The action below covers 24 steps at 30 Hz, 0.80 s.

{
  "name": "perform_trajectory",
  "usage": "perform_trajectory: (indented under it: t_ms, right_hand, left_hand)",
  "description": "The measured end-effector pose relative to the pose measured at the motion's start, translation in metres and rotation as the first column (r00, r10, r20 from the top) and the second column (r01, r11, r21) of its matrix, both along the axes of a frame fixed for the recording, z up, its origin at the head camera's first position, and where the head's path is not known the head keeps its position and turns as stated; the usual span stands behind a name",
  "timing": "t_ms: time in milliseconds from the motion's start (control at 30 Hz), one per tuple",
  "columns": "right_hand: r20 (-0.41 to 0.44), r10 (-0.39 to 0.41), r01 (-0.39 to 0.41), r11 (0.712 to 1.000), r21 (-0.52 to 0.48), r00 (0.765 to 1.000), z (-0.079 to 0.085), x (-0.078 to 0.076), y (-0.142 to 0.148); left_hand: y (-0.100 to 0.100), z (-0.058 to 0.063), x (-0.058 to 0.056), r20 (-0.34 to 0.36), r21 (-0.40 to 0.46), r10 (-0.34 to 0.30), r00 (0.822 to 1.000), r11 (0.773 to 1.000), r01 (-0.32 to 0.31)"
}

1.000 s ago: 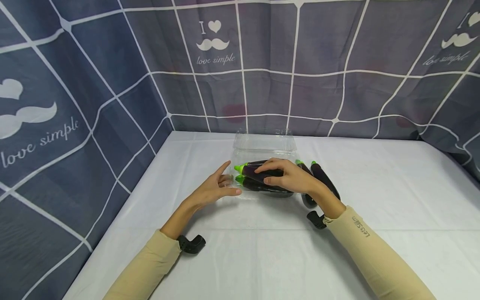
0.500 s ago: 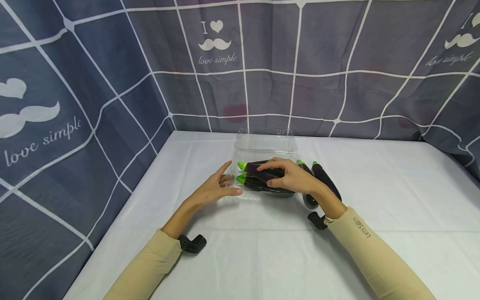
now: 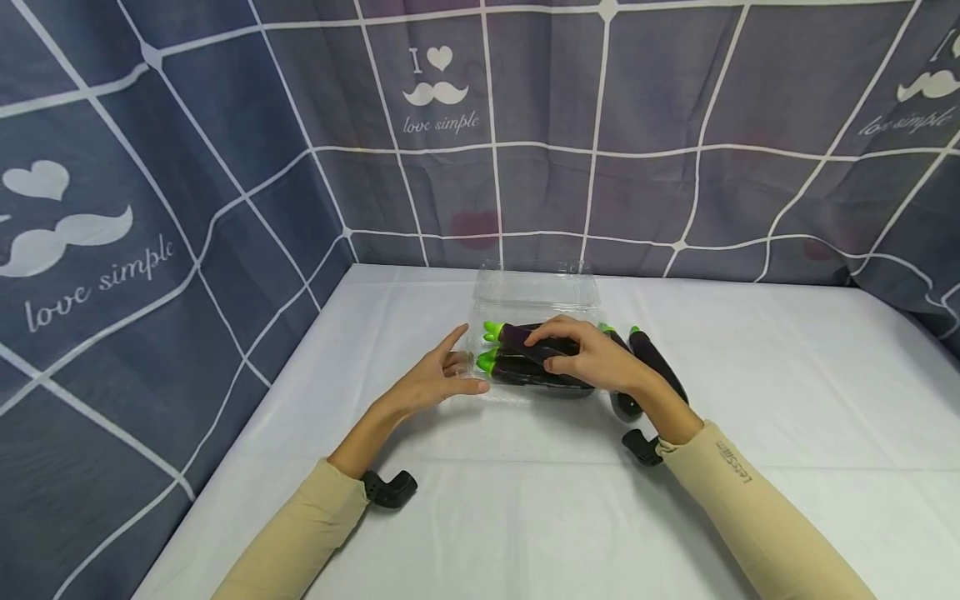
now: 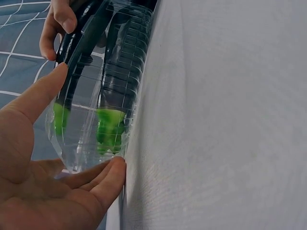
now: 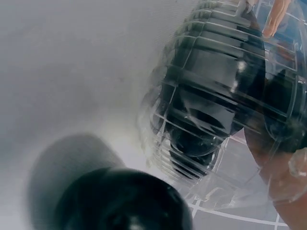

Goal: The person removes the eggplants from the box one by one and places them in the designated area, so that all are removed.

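A clear plastic container [image 3: 477,310] with its lid [image 3: 536,290] folded back stands at the middle of the table. Dark eggplants with bright green stems lie in it, including a front eggplant [image 3: 525,372]. My right hand [image 3: 588,354] grips an upper eggplant [image 3: 517,337] from above, its stem pointing left. My left hand [image 3: 427,383] holds the container's left end. In the left wrist view, the thumb [image 4: 45,93] meets the rim and the fingers [image 4: 108,184] curl at the lower end. The right wrist view shows rounded eggplant ends [image 5: 196,139] through the ribbed wall.
Two more eggplants lie on the white cloth right of the container: one outer eggplant [image 3: 660,367] and one inner eggplant [image 3: 626,407], partly under my right wrist. A grey-blue curtain [image 3: 540,192] with white lines hangs behind the table [image 3: 510,517] and along its left side.
The stem end of the eggplant in my right hand has swung slightly back and right. The left hand and container keep their places. The whole head view has shifted a little.
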State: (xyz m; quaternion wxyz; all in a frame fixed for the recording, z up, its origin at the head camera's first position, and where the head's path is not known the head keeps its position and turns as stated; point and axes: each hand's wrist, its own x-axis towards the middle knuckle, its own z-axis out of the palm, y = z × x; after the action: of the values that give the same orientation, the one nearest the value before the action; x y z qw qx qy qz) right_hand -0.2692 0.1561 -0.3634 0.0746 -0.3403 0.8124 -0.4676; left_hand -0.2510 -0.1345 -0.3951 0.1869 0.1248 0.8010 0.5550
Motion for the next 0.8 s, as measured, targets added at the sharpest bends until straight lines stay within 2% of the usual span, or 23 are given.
perform_trajectory:
  t_ms: [300,400,667,800]
  right_hand:
    - [-0.038,-0.148,0.145,0.986,-0.077,0.988,0.004,0.007,0.006]
    - [-0.038,-0.17,0.166,0.982,-0.094,0.985,0.005,0.008,0.008]
    - [0.058,-0.217,0.222,0.967,-0.121,0.975,0.004,0.012,0.012]
    - [0.064,-0.244,0.25,0.958,-0.139,0.968,0.005,0.014,0.012]
  left_hand:
    - [0.0,-0.001,0.0,-0.021,-0.01,-0.011,1.0,1.0,0.011]
    - [0.0,-0.001,0.0,-0.024,-0.012,-0.016,1.0,1.0,0.016]
    - [0.001,-0.001,-0.001,-0.017,0.003,-0.022,1.0,1.0,0.022]
    - [0.001,0.0,-0.001,-0.021,0.004,-0.02,1.0,1.0,0.02]
